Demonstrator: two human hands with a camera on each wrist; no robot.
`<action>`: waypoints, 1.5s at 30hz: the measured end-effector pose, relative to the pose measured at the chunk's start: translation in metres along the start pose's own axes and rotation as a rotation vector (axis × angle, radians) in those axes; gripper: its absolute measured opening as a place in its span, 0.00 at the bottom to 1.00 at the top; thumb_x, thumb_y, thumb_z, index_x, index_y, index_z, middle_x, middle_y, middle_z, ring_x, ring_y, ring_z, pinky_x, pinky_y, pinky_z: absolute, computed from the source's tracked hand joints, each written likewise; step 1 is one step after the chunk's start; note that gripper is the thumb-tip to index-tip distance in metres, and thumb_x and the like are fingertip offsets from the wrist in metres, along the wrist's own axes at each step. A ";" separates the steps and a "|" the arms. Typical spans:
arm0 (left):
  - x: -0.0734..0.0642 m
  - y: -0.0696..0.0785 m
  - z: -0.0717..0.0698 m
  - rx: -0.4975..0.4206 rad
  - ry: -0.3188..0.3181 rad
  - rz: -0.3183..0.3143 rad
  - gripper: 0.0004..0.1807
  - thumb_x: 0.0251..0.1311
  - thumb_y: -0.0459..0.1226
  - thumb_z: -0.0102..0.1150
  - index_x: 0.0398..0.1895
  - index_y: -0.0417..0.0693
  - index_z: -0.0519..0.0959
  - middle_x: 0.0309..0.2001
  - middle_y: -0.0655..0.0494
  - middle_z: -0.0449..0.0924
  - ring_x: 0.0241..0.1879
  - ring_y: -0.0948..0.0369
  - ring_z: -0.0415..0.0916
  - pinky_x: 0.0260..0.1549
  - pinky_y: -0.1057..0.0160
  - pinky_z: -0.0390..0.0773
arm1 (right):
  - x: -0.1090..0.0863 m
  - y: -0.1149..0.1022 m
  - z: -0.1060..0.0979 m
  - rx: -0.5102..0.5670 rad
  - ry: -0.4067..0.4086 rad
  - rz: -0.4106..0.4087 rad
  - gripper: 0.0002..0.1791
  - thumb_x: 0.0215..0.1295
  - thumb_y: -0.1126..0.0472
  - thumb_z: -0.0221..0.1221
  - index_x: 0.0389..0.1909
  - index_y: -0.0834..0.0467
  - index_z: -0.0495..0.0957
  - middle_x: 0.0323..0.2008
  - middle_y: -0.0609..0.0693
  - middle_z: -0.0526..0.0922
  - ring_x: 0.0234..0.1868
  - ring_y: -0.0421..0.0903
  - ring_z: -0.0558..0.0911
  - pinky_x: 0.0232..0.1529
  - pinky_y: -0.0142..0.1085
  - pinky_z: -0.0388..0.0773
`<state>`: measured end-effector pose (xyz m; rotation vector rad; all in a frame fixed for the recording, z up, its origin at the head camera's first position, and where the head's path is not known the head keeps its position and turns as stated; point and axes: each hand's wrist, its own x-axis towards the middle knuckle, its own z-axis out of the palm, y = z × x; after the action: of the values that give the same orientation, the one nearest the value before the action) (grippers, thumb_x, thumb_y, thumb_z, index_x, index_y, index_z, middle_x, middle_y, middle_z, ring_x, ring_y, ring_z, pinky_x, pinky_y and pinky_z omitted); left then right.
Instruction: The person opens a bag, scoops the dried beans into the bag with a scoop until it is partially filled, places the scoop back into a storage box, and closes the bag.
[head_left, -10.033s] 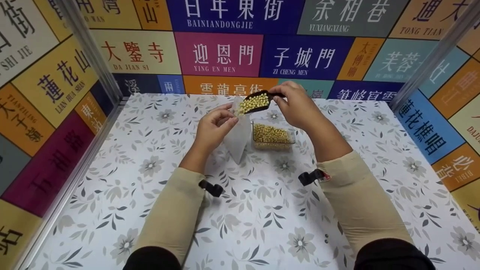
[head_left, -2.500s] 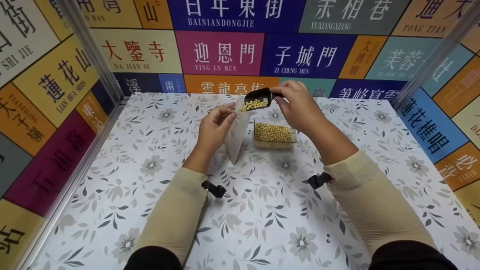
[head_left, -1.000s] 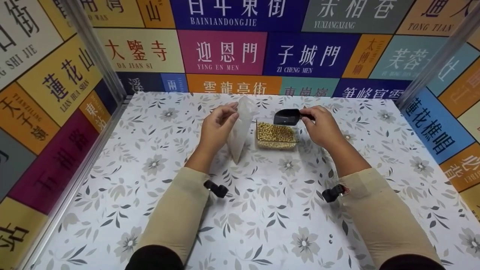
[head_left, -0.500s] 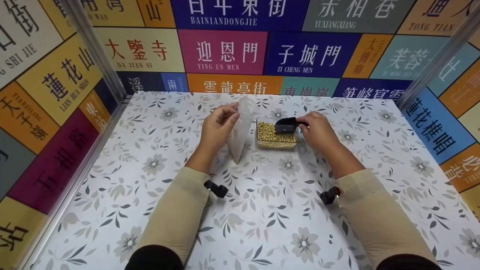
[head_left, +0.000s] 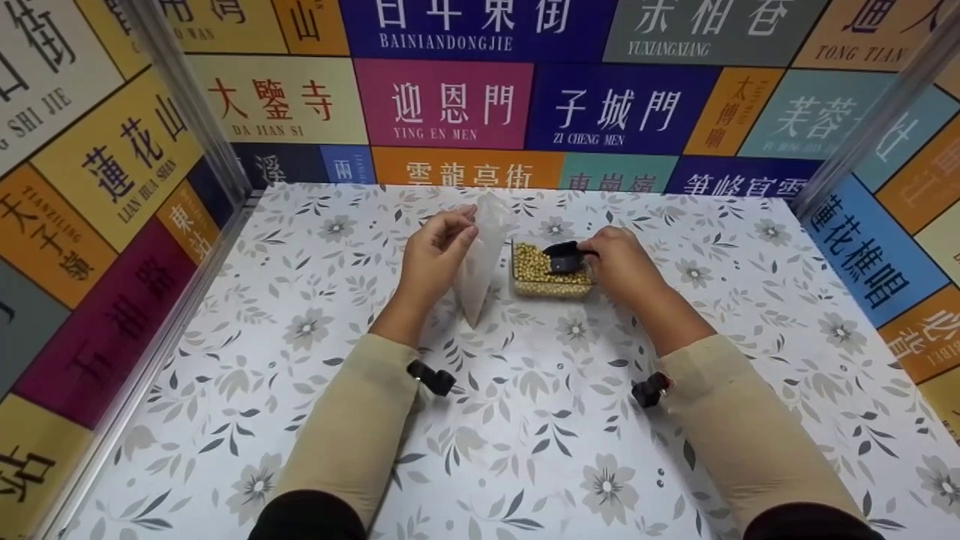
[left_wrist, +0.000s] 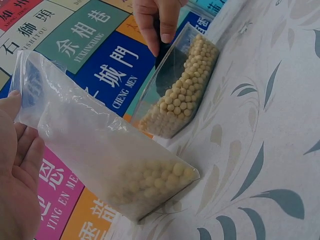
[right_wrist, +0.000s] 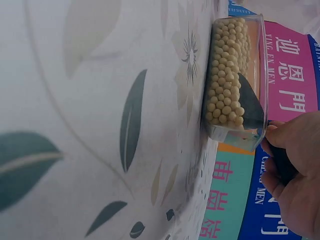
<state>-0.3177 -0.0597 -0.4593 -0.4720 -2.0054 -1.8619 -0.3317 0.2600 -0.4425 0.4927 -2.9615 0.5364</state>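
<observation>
My left hand [head_left: 433, 251] pinches the top edge of a translucent plastic bag [head_left: 481, 259], which stands upright on the table. Through its side, in the left wrist view, soybeans [left_wrist: 155, 180] show at the bottom of the bag [left_wrist: 90, 135]. Just to the right sits a clear rectangular container [head_left: 555, 291] of yellow soybeans [head_left: 531, 262]. My right hand [head_left: 624, 262] grips the handle of a black scoop [head_left: 566, 257], whose blade is down among the beans. In the right wrist view the scoop [right_wrist: 250, 102] dips inside the container's wall, its tip hidden by beans.
A white tablecloth [head_left: 510, 435] with grey flowers and leaves covers the table. Panels [head_left: 442, 105] with printed characters stand behind and on both sides. A metal post [head_left: 196, 97] rises at the back left corner.
Earlier, my right hand tipped beans from the scoop into the bag's mouth. It has since moved right and down, and the scoop is now in the container's beans. My left hand keeps holding the bag.
</observation>
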 end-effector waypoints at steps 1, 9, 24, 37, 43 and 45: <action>0.000 0.000 0.000 -0.003 0.000 0.002 0.07 0.73 0.38 0.67 0.46 0.43 0.84 0.65 0.53 0.86 0.64 0.60 0.84 0.66 0.67 0.82 | 0.001 0.000 0.000 0.002 -0.005 0.001 0.16 0.81 0.65 0.57 0.63 0.61 0.84 0.54 0.61 0.82 0.60 0.62 0.78 0.64 0.57 0.79; -0.001 -0.002 -0.001 -0.010 -0.007 -0.008 0.08 0.74 0.38 0.66 0.48 0.42 0.84 0.66 0.52 0.85 0.66 0.59 0.83 0.68 0.66 0.81 | 0.006 -0.004 0.003 0.012 0.007 0.002 0.16 0.80 0.66 0.57 0.62 0.62 0.84 0.55 0.62 0.84 0.62 0.63 0.78 0.67 0.58 0.77; -0.002 -0.002 -0.002 -0.006 -0.003 -0.002 0.08 0.74 0.39 0.66 0.47 0.44 0.84 0.66 0.53 0.85 0.65 0.59 0.84 0.68 0.67 0.81 | 0.015 -0.014 0.008 0.042 -0.101 0.068 0.17 0.82 0.64 0.56 0.65 0.62 0.82 0.61 0.63 0.82 0.68 0.63 0.76 0.74 0.58 0.73; -0.002 -0.002 0.000 -0.006 -0.014 0.002 0.08 0.75 0.39 0.66 0.47 0.43 0.84 0.66 0.53 0.85 0.65 0.60 0.84 0.68 0.66 0.82 | 0.018 -0.020 0.011 0.068 -0.152 0.067 0.18 0.82 0.64 0.54 0.67 0.62 0.81 0.64 0.64 0.81 0.71 0.63 0.75 0.77 0.58 0.72; -0.002 0.000 0.001 -0.012 -0.015 -0.010 0.08 0.75 0.39 0.65 0.47 0.43 0.84 0.66 0.53 0.85 0.66 0.60 0.83 0.68 0.66 0.81 | 0.017 -0.017 0.016 0.117 -0.158 0.080 0.19 0.84 0.63 0.53 0.69 0.60 0.79 0.66 0.62 0.80 0.72 0.62 0.75 0.76 0.58 0.72; -0.002 0.001 0.001 -0.020 -0.014 -0.012 0.07 0.75 0.38 0.65 0.46 0.43 0.84 0.66 0.53 0.85 0.66 0.60 0.83 0.68 0.66 0.81 | 0.017 -0.016 0.017 0.130 -0.156 0.080 0.19 0.84 0.62 0.54 0.69 0.59 0.79 0.66 0.62 0.80 0.73 0.62 0.74 0.77 0.58 0.72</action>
<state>-0.3160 -0.0584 -0.4597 -0.4808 -2.0050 -1.8920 -0.3430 0.2343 -0.4510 0.4486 -3.1200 0.7353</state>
